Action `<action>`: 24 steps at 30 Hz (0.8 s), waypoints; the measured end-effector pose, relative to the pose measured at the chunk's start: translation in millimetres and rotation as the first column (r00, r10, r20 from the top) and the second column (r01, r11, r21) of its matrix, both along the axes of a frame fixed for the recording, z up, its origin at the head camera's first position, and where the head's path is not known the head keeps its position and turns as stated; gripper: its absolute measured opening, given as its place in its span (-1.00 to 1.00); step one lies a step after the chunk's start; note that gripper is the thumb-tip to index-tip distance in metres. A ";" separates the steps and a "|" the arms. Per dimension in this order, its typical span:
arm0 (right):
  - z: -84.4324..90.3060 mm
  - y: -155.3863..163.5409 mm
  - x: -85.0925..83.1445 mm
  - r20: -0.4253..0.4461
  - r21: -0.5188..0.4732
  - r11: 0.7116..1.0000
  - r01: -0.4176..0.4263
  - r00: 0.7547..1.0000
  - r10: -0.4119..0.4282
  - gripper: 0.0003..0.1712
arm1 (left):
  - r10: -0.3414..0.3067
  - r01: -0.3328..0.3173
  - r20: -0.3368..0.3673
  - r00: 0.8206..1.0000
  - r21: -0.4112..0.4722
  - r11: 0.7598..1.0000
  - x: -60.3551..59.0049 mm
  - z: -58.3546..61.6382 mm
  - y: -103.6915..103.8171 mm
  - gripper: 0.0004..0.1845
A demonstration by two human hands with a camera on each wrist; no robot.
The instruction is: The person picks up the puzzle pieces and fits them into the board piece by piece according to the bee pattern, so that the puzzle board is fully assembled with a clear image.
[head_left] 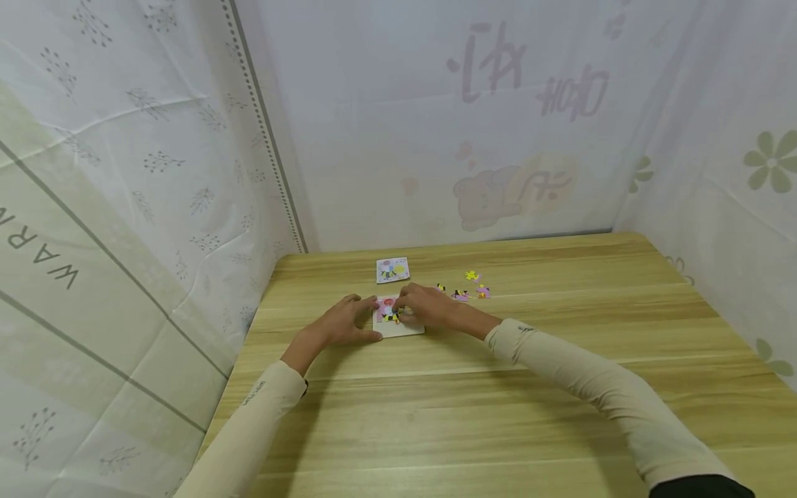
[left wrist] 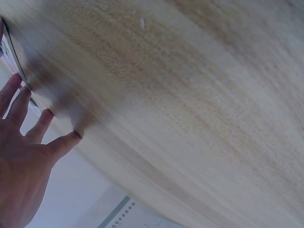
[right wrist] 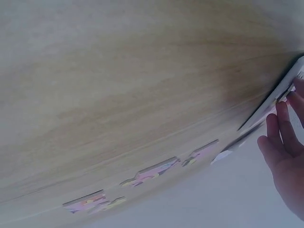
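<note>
My left hand (head_left: 344, 323) lies flat with straight fingers against the puzzle board's (head_left: 401, 328) left edge, steadying it mid-desk (head_left: 498, 415). My right hand (head_left: 426, 305) presses a piece into it with its fingertips; loose pieces (head_left: 463, 292) wait just right, within reach.

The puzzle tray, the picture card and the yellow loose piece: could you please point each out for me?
puzzle tray (head_left: 405, 328), head view, bare white lower edge.
picture card (head_left: 392, 270), head view, middle of its face.
yellow loose piece (head_left: 471, 275), head view, its centre.
</note>
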State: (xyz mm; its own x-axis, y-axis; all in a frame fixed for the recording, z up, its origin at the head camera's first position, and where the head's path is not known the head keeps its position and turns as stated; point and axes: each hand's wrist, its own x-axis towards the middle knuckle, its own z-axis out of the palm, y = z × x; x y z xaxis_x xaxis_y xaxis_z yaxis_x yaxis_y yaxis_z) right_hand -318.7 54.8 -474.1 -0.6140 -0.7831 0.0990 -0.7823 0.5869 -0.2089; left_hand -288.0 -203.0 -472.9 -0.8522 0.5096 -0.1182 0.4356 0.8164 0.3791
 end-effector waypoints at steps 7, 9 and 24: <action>0.8 0.5 -1.7 0.020 0.012 1.000 -0.006 1.000 0.006 -0.74 | 0.003 -0.003 0.005 1.000 -0.002 1.000 1.3 2.4 1.5 -0.06; 0.2 1.0 -2.1 0.018 0.012 1.000 -0.012 1.000 0.012 -0.73 | 0.006 -0.006 0.010 1.000 -0.005 1.000 1.3 2.4 1.4 -0.06; -2.5 32.2 -13.5 0.044 -0.046 0.997 0.064 0.997 -0.062 -0.70 | 0.000 0.000 0.014 1.000 -0.008 1.000 1.9 3.6 1.5 -0.06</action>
